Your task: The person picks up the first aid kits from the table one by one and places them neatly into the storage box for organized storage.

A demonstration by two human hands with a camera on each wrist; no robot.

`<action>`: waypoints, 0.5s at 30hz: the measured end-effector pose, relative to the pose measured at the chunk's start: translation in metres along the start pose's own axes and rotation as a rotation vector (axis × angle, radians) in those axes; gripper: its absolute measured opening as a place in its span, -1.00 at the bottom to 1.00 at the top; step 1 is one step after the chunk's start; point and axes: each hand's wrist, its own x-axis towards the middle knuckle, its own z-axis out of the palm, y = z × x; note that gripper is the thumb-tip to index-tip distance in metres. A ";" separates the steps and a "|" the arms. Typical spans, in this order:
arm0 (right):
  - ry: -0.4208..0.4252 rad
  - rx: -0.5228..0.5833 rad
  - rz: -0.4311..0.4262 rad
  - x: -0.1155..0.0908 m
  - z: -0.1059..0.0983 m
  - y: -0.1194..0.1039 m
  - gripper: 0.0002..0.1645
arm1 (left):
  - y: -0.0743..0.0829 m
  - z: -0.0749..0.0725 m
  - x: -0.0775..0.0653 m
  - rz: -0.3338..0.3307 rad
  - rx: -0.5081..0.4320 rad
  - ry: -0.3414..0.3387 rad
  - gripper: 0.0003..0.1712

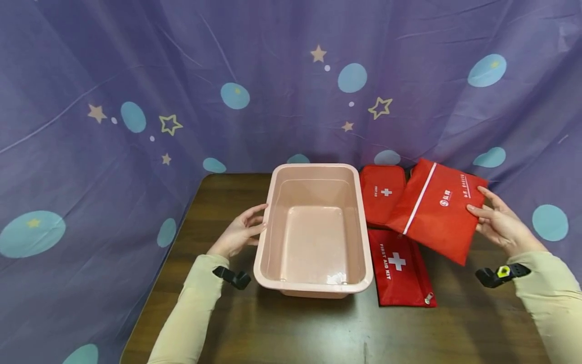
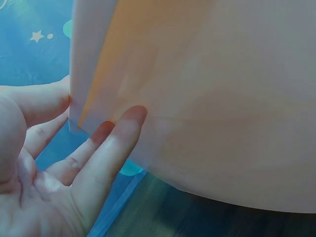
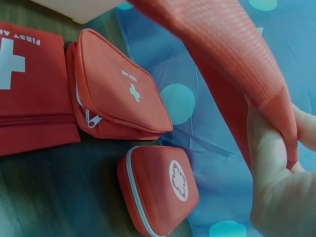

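Nearest us on the counter, the kit lies flat, just right of the tub, whose long axis runs toward the counter's far edge. Beyond, we find the left grip at the tub's left side, fingers spread and touching it. The right grip pinches the pouch by its right side, raised and tilted; in the head view it overlaps the kit's far end and the case by the far edge.

We judge that pouch to tub is what counts: the pouch reaches left from the right grip toward the tub's right rim, near but outside it. At this tilt we cannot tell its longer side.

The right wrist shows us a small case near the far edge, which the pouch all but hides from the head. The left wrist shows fingertips on the tub's outer wall. Behind everything hangs the curtain.
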 end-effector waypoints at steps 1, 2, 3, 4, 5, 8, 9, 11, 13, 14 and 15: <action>0.003 0.005 0.004 0.000 0.001 0.000 -0.32 | 0.000 0.000 0.000 0.002 0.001 0.000 -0.26; 0.009 0.000 0.006 0.000 0.001 0.000 -0.32 | 0.000 0.001 -0.001 0.002 0.001 0.000 -0.26; 0.010 -0.008 0.008 0.000 0.002 0.000 -0.33 | 0.000 0.001 -0.001 0.004 0.001 0.000 -0.27; 0.012 -0.009 0.010 0.000 0.003 0.000 -0.33 | 0.000 0.002 -0.001 0.005 0.000 0.000 -0.27; 0.015 -0.016 0.011 0.001 0.003 0.000 -0.33 | 0.000 0.002 -0.001 0.004 0.001 0.001 -0.27; 0.011 -0.016 0.009 0.003 0.006 0.000 -0.34 | 0.000 0.002 -0.002 0.002 0.004 0.005 -0.27; 0.005 -0.010 0.009 0.003 0.007 -0.001 -0.33 | 0.000 0.002 -0.002 0.002 0.005 0.007 -0.27; -0.004 0.002 0.006 0.005 0.009 -0.001 -0.31 | 0.001 0.002 -0.002 0.002 0.006 0.008 -0.27; -0.003 -0.002 0.009 0.006 0.011 -0.002 -0.27 | 0.001 0.001 -0.002 0.004 0.005 0.008 -0.27; -0.004 -0.003 0.012 0.007 0.012 -0.002 -0.23 | 0.001 0.001 -0.002 0.003 0.005 0.009 -0.27; -0.005 -0.009 0.015 0.007 0.013 -0.003 -0.20 | 0.001 0.001 -0.003 0.003 0.005 0.009 -0.27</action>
